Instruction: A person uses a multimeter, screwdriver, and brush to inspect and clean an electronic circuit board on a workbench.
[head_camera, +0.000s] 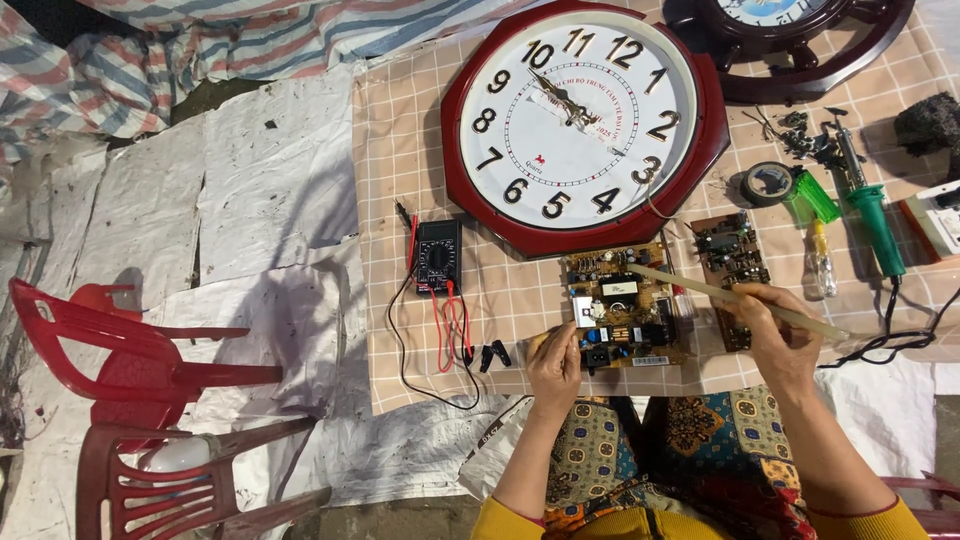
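A second clock at the far right is cut off by the top edge, so only its lower rim is seen. The near-left corner of the circuit board is covered by the left hand. The white box is cropped by the right edge. The components on the small board are too small to be told apart. The 2 red chairs are cut off at the near left.

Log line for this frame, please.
left hand: steadies circuit board | right hand: holds brush, tip on board | nearby: multimeter, clock
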